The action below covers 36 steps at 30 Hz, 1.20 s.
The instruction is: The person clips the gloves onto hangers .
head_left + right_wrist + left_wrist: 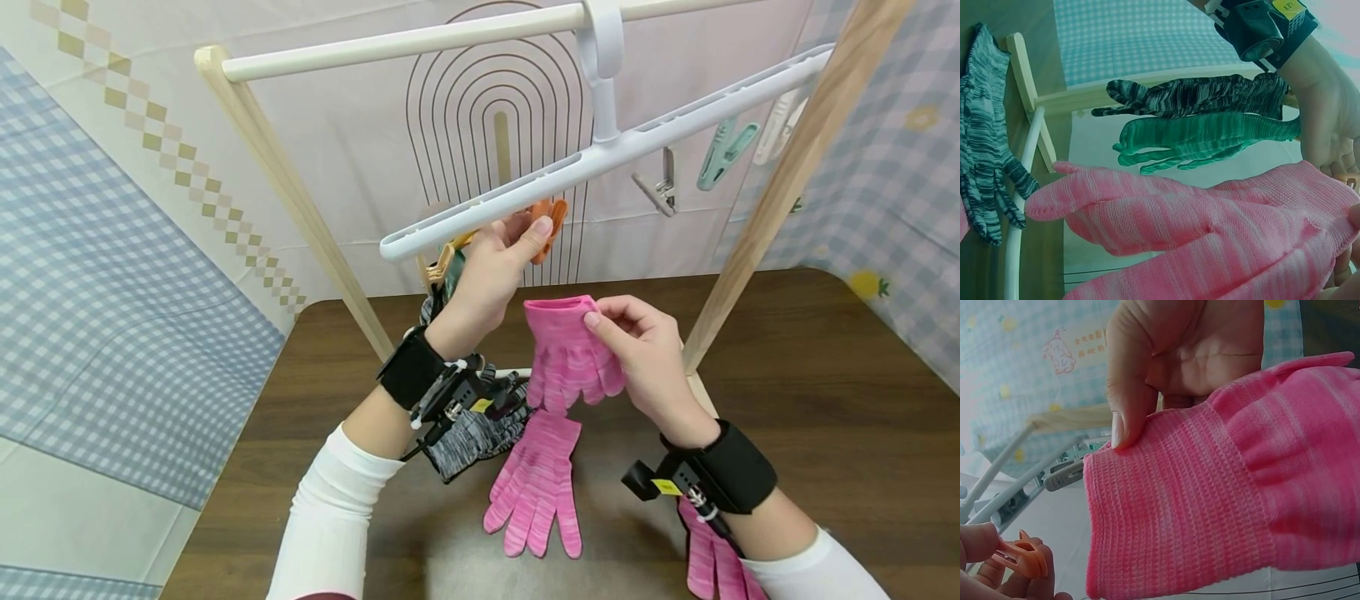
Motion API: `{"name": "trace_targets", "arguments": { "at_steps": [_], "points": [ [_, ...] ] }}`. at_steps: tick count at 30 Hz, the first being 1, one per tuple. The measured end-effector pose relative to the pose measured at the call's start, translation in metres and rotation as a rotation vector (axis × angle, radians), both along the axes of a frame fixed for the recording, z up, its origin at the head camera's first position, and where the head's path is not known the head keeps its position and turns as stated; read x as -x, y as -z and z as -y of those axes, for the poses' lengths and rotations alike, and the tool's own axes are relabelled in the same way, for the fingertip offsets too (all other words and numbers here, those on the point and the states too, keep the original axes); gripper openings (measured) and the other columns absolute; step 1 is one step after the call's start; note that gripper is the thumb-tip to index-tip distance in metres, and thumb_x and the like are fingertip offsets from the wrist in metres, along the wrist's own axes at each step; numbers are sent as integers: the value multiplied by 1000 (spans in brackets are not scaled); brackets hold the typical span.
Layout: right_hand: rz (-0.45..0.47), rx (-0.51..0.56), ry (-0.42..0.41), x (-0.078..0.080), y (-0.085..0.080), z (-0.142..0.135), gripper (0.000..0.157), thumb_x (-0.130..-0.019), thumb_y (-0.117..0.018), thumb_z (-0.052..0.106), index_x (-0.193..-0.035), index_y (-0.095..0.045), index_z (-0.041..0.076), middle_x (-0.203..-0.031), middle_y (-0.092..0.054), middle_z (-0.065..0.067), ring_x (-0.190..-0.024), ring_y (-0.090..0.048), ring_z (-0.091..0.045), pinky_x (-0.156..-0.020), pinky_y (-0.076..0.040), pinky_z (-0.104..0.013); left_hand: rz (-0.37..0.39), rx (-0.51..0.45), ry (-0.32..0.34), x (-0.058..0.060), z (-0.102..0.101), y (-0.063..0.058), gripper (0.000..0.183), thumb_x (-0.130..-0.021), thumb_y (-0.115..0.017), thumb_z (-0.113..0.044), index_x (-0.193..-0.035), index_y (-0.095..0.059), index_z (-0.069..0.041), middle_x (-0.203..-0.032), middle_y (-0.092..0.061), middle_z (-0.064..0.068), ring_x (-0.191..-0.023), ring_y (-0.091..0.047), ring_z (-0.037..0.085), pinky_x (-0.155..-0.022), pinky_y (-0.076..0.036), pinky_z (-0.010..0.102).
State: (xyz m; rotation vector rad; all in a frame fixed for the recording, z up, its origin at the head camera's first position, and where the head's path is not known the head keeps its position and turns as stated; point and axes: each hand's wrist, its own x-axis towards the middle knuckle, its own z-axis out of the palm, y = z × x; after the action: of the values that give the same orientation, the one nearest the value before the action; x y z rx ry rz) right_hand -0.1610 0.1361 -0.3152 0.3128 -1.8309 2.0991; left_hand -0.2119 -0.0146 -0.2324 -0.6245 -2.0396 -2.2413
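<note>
Beneath the white hanger bar (pixel 517 179), my left hand (pixel 487 275) pinches an orange clothespin (pixel 551 232). My right hand (pixel 648 354) holds a pink striped glove (pixel 572 358) by the edge of its cuff, thumb in front, and the glove's fingers hang down. The cuff sits just below the clothespin, apart from it. In the left wrist view the ribbed cuff of the glove (pixel 1172 506) fills the middle, while the clothespin (pixel 1022 557) shows at lower left. The pink glove (pixel 1210 219) partly hides the left fingers in the right wrist view.
A green glove (pixel 1185 137) and a black-grey glove (pixel 1197 97) hang at the left. On the table lie another pink glove (pixel 536 492), a black-grey glove (pixel 476 437) and more pink (pixel 720 562). Teal clothespins (pixel 726 154) and a metal clip (pixel 662 187) hang right, by the wooden post (pixel 795 175).
</note>
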Motion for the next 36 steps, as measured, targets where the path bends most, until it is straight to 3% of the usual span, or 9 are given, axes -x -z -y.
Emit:
{"name": "trace_targets", "arguments": {
  "at_steps": [12, 19, 30, 36],
  "points": [
    [-41, 101, 30, -1, -8, 7, 17, -82, -61, 2, -90, -56, -11, -75, -59, -7, -60, -51, -12, -50, -43, -18, -11, -34, -31, -5, -2, -1, 34, -91, -49, -6, -124, -44, 0, -121, -54, 21, -102, -53, 17, -81, -40, 28],
    [-52, 156, 30, 0, -12, 12, 15, -81, -63, 3, -89, -57, -8, -76, -58, -7, -64, -53, -12, -55, -45, -18, 20, -92, -34, -6, -4, -1, 37, -89, -51, -5, -126, -45, -2, -127, -51, 18, -112, -50, 16, -96, -40, 34],
    [-86, 194, 32, 4, -17, 18, 14, -81, -61, -1, -88, -55, -11, -72, -57, -3, -65, -52, -12, -56, -45, -17, 67, -149, -86, -5, -8, -2, 39, -88, -53, -4, -126, -47, -2, -129, -48, 18, -115, -46, 9, -97, -38, 27],
    [-107, 223, 25, 6, -18, 22, 5, -81, -60, -4, -86, -58, -4, -72, -58, -3, -65, -53, -11, -56, -46, -17, 84, -179, -82, -4, -9, -1, 39, -88, -53, -3, -126, -47, -2, -130, -47, 17, -115, -47, 10, -96, -39, 27]
  ]
}}
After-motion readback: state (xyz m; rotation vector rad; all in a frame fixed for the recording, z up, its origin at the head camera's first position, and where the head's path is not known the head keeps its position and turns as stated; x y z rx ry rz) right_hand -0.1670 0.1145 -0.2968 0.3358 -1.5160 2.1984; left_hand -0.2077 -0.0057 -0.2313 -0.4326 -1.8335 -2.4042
